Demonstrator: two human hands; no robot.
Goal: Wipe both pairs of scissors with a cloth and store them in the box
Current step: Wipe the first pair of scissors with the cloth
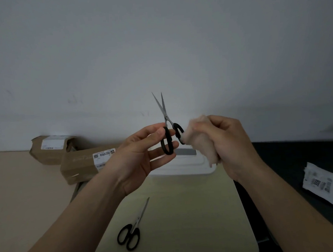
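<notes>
- Your left hand (pixel 142 152) is pinching the raised scissors (pixel 166 125) by one black loop, with the blades pointing up and slightly parted.
- Your right hand (pixel 227 141) is gripping the bunched cloth (pixel 199 141), which is touching the other loop.
- You are best drawing the cloth from pivot to tips along the blade backs, keeping fingers off the edges.
- The second pair (pixel 133 229) is lying on the table, and the white box (pixel 185 163) is sitting behind your hands.

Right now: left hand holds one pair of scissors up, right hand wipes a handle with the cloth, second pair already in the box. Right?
No. The head view shows the second pair lying on the table, in front of the white box, not in it. Left hand, raised scissors, right hand and cloth: correct.
</notes>
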